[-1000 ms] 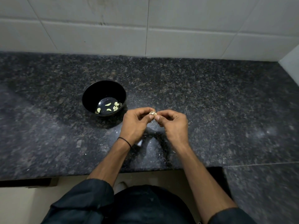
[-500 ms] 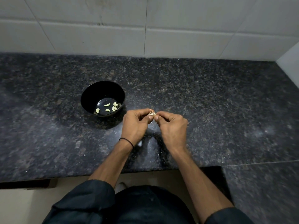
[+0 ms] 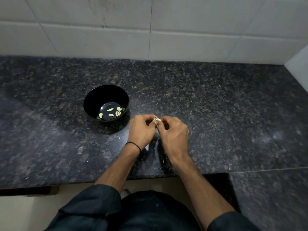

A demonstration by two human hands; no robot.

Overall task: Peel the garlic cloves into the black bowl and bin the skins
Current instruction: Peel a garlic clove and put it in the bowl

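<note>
Both hands meet above the dark speckled granite counter, near its front edge. The left hand and the right hand each have their fingers curled inward, and together they pinch a single garlic clove between their fingertips. The clove is small and pale, with some papery skin visible on it; how much skin is left cannot be told. A thin black band circles the left wrist.

The black bowl stands upright on the counter, just beside the left hand and slightly farther from the person. It holds several peeled garlic cloves, scattered on its bottom and lying mostly toward its right side.

A few small pale flecks lie on the counter below the hands. A white tiled wall rises behind the counter.
</note>
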